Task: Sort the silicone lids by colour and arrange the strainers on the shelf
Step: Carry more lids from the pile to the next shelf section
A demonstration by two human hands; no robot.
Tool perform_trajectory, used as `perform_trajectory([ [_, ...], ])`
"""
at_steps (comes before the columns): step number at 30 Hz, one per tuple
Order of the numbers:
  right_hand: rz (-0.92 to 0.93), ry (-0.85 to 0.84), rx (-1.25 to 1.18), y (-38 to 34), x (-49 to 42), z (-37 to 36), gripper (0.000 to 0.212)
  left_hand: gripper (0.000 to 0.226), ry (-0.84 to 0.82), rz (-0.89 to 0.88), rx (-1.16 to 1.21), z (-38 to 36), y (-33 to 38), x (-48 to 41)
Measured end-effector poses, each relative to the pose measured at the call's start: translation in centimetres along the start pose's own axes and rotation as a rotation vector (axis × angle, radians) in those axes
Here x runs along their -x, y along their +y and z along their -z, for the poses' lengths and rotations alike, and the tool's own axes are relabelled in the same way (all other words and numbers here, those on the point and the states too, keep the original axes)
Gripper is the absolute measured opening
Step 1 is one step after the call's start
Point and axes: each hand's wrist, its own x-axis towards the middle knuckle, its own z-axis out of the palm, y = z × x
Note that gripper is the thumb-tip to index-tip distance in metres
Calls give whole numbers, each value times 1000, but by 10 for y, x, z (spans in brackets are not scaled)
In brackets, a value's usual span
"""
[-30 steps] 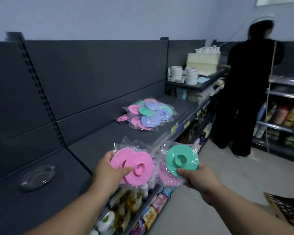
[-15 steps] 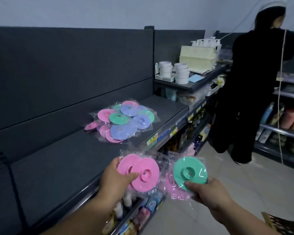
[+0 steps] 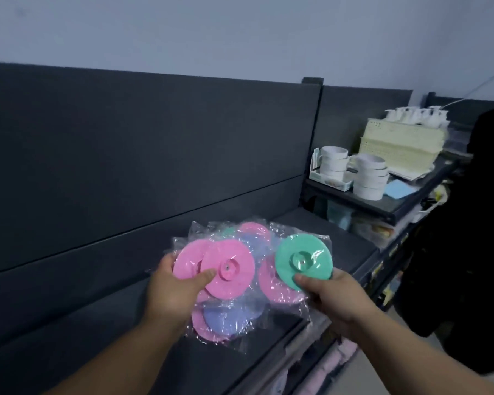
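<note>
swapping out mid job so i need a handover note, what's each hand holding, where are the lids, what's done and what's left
Left hand: grips two wrapped pink lids, thumb on the front one.
Right hand: pinches a wrapped green lid with a single pink lid behind it.
Mixed pile of pink, purple and green lids lies on the dark shelf, beneath the hands.
Done: no colour groups laid out yet.
Left: sort the held lids and the pile by colour, then arrange the strainers; none are in view.
</note>
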Motion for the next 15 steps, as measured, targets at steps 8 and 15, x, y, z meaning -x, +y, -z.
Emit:
perform_trajectory([
  [8, 229, -133, 521, -12, -93, -65, 80, 142, 69, 166, -337, 21, -51, -31],
  [15, 413, -461, 976, 17, -134, -61, 104, 121, 71, 100, -814, -23, -78, -17],
])
